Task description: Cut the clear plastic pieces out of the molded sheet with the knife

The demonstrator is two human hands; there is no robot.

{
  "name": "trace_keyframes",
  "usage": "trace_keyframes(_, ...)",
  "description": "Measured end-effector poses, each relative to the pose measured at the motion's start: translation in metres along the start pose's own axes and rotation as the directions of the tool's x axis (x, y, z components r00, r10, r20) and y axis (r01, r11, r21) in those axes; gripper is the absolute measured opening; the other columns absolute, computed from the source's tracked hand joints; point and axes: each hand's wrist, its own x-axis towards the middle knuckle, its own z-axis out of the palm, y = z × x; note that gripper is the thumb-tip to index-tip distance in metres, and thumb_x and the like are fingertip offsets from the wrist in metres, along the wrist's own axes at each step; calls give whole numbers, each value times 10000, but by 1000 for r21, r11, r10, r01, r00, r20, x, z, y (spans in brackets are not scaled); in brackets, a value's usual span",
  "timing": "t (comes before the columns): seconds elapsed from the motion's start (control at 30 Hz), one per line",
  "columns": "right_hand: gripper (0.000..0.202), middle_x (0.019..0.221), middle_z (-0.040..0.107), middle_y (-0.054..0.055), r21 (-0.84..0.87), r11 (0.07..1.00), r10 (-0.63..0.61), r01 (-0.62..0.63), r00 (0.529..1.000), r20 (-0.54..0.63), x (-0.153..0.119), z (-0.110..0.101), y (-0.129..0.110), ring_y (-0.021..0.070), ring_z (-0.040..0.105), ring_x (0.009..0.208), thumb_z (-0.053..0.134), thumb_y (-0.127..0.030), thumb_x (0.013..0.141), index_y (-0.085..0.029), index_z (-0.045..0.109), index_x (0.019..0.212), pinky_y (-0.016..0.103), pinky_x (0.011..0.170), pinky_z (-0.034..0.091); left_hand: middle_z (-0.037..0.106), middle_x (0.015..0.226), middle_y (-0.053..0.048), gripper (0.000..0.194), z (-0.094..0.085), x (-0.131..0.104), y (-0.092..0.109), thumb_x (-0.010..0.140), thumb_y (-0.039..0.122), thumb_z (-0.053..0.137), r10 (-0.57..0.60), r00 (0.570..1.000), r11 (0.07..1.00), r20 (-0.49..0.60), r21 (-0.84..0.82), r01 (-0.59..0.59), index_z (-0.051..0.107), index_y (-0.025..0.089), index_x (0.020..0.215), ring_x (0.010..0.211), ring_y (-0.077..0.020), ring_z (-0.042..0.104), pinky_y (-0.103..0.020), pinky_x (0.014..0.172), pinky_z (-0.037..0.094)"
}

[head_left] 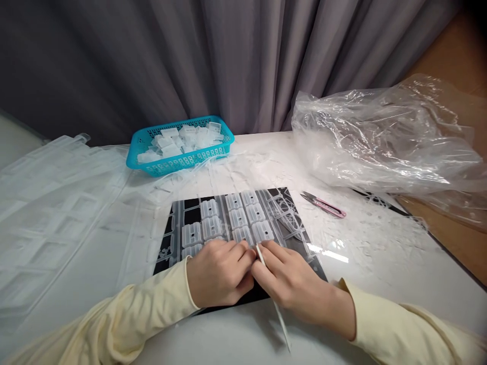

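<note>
Over the black mat point(191, 216) at the bench's point(160, 337) near side, my right hand's point(291, 279) fingers pinch a thin white strip point(282, 324); my left's point(222, 271) are curled in, on what I can't tell. Both cover the near end of the ribbed, translucent plastic frame point(238, 218). Moulded sheets point(57, 218) crowd the left edge, a perforated blue basket point(175, 165) of pieces the far edge, a crinkled clear bag point(380, 142) the far right corner; pink snips point(325, 205) lie right of the mat.
</note>
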Motion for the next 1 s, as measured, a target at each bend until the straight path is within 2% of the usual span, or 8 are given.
trace_keyframes(0.2, 323, 653, 442, 67, 100, 989, 112, -112, 994, 11, -5, 3, 2, 158, 327, 595, 259, -20, 860, -155, 438, 628, 275, 511, 330, 456, 536, -16, 173, -2, 0, -3, 780, 149, 420, 96, 995, 995, 1, 5, -96, 490, 164, 622, 443, -147, 382, -293, 392, 279)
trace_keyframes(0.37, 262, 668, 395, 46, 154, 974, 168, -164, 986, -14, -9, 6, 2, 153, 281, 596, 276, -10, 830, -175, 376, 653, 282, 510, 258, 392, 488, -8, 226, -3, 0, -5, 754, 121, 434, 144, 988, 989, -58, 24, -143, 463, 171, 535, 434, -140, 313, -311, 396, 201)
trace_keyframes(0.67, 233, 709, 429, 38, 284, 921, 279, -265, 960, -8, -13, 14, 2, 143, 315, 613, 323, 23, 792, -197, 324, 713, 269, 542, 285, 349, 464, -6, 213, -3, -3, -9, 699, 95, 465, 200, 973, 980, -111, 32, -197, 462, 165, 498, 448, -138, 267, -314, 421, 157)
trace_keyframes(0.77, 221, 688, 429, 13, 382, 871, 353, -307, 934, -53, -12, 13, 2, 121, 337, 582, 365, 12, 791, -196, 347, 720, 248, 521, 303, 344, 474, -1, 231, -3, -3, -10, 711, 93, 457, 144, 982, 990, -120, 8, -144, 433, 170, 495, 453, -134, 259, -311, 422, 166)
trace_keyframes(0.9, 175, 624, 431, -29, 496, 792, 475, -357, 870, -132, -8, 7, 3, 81, 358, 508, 443, -37, 809, -191, 397, 739, 201, 470, 323, 313, 484, 14, 246, -3, -2, -9, 710, 74, 418, 18, 990, 999, -139, -42, -24, 374, 181, 492, 447, -127, 225, -295, 413, 184)
trace_keyframes(1.0, 197, 621, 486, -26, 548, 756, 501, -359, 856, -130, -7, 3, 4, 74, 375, 494, 447, -58, 819, -199, 362, 713, 195, 459, 331, 309, 490, 19, 226, -4, -1, -8, 700, 82, 404, -15, 992, 998, -122, -59, 8, 366, 188, 504, 446, -128, 218, -293, 410, 195)
